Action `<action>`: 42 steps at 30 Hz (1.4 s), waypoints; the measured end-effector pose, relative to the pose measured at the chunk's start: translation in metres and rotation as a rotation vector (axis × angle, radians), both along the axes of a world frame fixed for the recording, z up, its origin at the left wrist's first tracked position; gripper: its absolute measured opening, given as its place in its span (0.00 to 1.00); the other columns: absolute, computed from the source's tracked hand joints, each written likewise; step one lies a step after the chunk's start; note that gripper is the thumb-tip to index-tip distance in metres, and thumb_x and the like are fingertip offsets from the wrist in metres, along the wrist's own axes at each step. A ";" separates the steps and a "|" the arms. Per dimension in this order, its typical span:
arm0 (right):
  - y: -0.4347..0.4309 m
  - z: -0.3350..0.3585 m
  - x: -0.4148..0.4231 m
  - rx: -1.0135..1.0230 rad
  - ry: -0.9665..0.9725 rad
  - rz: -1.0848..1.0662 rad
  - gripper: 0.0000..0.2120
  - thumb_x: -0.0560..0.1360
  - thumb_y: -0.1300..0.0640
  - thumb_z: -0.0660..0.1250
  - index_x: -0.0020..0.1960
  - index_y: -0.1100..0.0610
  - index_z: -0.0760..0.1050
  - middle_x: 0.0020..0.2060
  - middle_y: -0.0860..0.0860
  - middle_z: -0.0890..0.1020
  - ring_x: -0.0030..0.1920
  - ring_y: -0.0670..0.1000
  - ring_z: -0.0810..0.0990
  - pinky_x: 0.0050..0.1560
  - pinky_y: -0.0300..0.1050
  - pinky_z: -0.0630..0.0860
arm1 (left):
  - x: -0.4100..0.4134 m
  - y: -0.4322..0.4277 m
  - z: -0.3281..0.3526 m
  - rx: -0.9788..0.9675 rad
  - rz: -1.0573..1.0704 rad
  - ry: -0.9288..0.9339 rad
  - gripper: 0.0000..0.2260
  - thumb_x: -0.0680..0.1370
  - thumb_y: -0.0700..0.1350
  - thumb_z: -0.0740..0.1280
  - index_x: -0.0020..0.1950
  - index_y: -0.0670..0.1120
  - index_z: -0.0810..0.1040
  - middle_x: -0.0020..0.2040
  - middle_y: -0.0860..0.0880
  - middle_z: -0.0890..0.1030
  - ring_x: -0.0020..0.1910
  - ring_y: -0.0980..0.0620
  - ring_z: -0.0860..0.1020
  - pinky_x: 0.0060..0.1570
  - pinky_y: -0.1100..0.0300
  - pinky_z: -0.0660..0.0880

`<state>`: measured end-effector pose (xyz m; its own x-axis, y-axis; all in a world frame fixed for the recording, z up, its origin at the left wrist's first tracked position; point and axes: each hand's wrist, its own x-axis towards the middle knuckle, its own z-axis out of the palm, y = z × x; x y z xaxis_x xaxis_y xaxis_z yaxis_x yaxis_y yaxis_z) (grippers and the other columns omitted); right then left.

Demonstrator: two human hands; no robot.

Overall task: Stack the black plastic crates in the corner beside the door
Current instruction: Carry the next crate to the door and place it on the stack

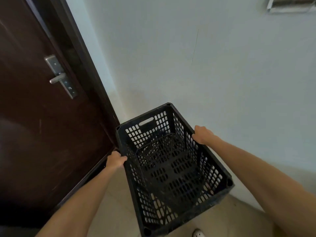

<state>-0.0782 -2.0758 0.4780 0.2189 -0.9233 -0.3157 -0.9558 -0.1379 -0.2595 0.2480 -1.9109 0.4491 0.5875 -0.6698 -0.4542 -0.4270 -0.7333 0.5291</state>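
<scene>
A black plastic crate (171,171) is held open side up between two bare hands. Its left long rim is gripped by the left hand (116,159) and its right long rim by the right hand (202,135), with fingers curled over each edge. The crate's long axis is pointed away from the hands, toward the corner ahead where the dark door (42,125) meets the pale wall (222,65). The right hand is placed farther forward. Whether another crate lies underneath cannot be told.
</scene>
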 end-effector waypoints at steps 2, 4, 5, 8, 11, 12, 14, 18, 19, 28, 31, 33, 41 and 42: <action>-0.028 -0.006 -0.005 0.002 0.018 0.044 0.17 0.79 0.55 0.59 0.63 0.64 0.67 0.59 0.62 0.75 0.57 0.62 0.76 0.47 0.48 0.69 | -0.013 -0.017 -0.002 0.022 0.036 0.007 0.07 0.77 0.42 0.68 0.40 0.42 0.75 0.44 0.40 0.83 0.46 0.42 0.82 0.46 0.53 0.75; -0.051 -0.012 -0.006 -0.001 0.031 0.081 0.15 0.77 0.58 0.59 0.62 0.64 0.67 0.58 0.62 0.75 0.57 0.62 0.77 0.47 0.49 0.70 | -0.024 -0.029 -0.007 0.046 0.055 0.015 0.10 0.78 0.41 0.67 0.38 0.43 0.72 0.42 0.41 0.81 0.44 0.43 0.81 0.44 0.54 0.73; -0.063 -0.015 -0.006 0.003 0.035 0.100 0.14 0.77 0.59 0.59 0.61 0.63 0.67 0.57 0.61 0.76 0.56 0.62 0.77 0.46 0.49 0.71 | -0.028 -0.035 -0.011 0.058 0.066 0.027 0.09 0.78 0.41 0.67 0.38 0.42 0.73 0.42 0.41 0.81 0.44 0.44 0.80 0.44 0.55 0.72; -0.085 -0.023 0.001 0.015 0.038 0.156 0.13 0.76 0.61 0.59 0.60 0.63 0.67 0.56 0.61 0.76 0.54 0.61 0.77 0.45 0.50 0.71 | -0.034 -0.038 -0.023 0.066 0.127 0.048 0.07 0.78 0.42 0.67 0.42 0.42 0.76 0.45 0.40 0.82 0.47 0.44 0.80 0.44 0.56 0.71; -0.113 -0.031 0.010 0.017 0.044 0.193 0.14 0.76 0.62 0.58 0.61 0.63 0.66 0.56 0.60 0.75 0.55 0.61 0.77 0.47 0.51 0.72 | -0.033 -0.053 -0.029 0.025 0.178 0.018 0.07 0.77 0.43 0.69 0.41 0.40 0.77 0.44 0.39 0.83 0.48 0.43 0.81 0.44 0.56 0.70; -0.121 -0.031 0.013 0.016 0.052 0.199 0.14 0.76 0.62 0.59 0.61 0.63 0.66 0.57 0.60 0.75 0.56 0.61 0.76 0.48 0.51 0.72 | -0.030 -0.060 -0.029 0.015 0.182 0.014 0.08 0.76 0.43 0.69 0.39 0.40 0.77 0.42 0.39 0.83 0.46 0.43 0.81 0.44 0.55 0.71; -0.136 -0.033 0.017 0.025 0.060 0.207 0.14 0.76 0.62 0.59 0.61 0.63 0.66 0.57 0.60 0.75 0.57 0.61 0.76 0.48 0.50 0.71 | -0.023 -0.074 -0.027 0.014 0.169 0.006 0.11 0.76 0.44 0.70 0.36 0.40 0.77 0.40 0.38 0.83 0.42 0.44 0.81 0.44 0.54 0.72; -0.161 -0.041 0.024 0.029 0.078 0.239 0.13 0.77 0.63 0.59 0.61 0.63 0.66 0.58 0.61 0.75 0.57 0.61 0.76 0.49 0.50 0.71 | -0.005 -0.097 -0.027 0.030 0.172 0.020 0.13 0.76 0.46 0.70 0.36 0.39 0.79 0.40 0.39 0.85 0.43 0.44 0.83 0.50 0.53 0.79; -0.165 -0.044 0.026 0.032 0.077 0.252 0.13 0.77 0.63 0.59 0.61 0.63 0.66 0.58 0.61 0.75 0.57 0.61 0.76 0.51 0.51 0.72 | -0.002 -0.100 -0.029 0.037 0.178 0.028 0.13 0.76 0.46 0.69 0.34 0.40 0.79 0.39 0.39 0.85 0.41 0.44 0.83 0.52 0.51 0.80; -0.194 -0.059 0.037 0.066 0.073 0.401 0.13 0.78 0.64 0.58 0.62 0.64 0.64 0.58 0.61 0.74 0.57 0.61 0.76 0.52 0.52 0.73 | -0.018 -0.099 -0.033 0.077 0.316 0.049 0.12 0.77 0.45 0.68 0.39 0.37 0.78 0.41 0.36 0.84 0.41 0.41 0.83 0.46 0.51 0.79; -0.202 -0.057 0.032 0.076 0.091 0.446 0.13 0.78 0.65 0.57 0.63 0.64 0.64 0.58 0.61 0.74 0.56 0.61 0.76 0.51 0.52 0.73 | -0.036 -0.099 -0.033 0.083 0.356 0.046 0.14 0.77 0.45 0.69 0.51 0.33 0.79 0.49 0.35 0.83 0.52 0.38 0.82 0.56 0.49 0.77; -0.208 -0.060 0.026 0.061 0.085 0.476 0.14 0.78 0.65 0.57 0.63 0.64 0.64 0.57 0.62 0.74 0.55 0.61 0.77 0.51 0.52 0.74 | -0.050 -0.101 -0.030 0.087 0.372 0.039 0.14 0.77 0.44 0.69 0.53 0.33 0.78 0.50 0.35 0.83 0.54 0.38 0.81 0.55 0.50 0.76; -0.226 -0.055 0.019 0.042 0.101 0.574 0.14 0.78 0.64 0.57 0.64 0.63 0.64 0.58 0.61 0.73 0.57 0.61 0.76 0.54 0.53 0.75 | -0.095 -0.099 -0.031 0.079 0.409 -0.007 0.08 0.79 0.44 0.67 0.42 0.43 0.73 0.46 0.38 0.83 0.53 0.40 0.82 0.48 0.55 0.74; -0.227 -0.055 0.018 0.041 0.105 0.586 0.14 0.78 0.64 0.57 0.64 0.63 0.65 0.58 0.61 0.74 0.57 0.60 0.76 0.54 0.53 0.75 | -0.101 -0.098 -0.032 0.068 0.410 -0.021 0.07 0.80 0.43 0.66 0.44 0.42 0.73 0.48 0.37 0.83 0.53 0.39 0.82 0.49 0.54 0.75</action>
<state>-0.0606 -2.3025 0.4232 0.6536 -0.6447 -0.3963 -0.7445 -0.6419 -0.1837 0.1475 -2.0090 0.4176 0.8087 -0.3474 -0.4747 -0.1026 -0.8779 0.4677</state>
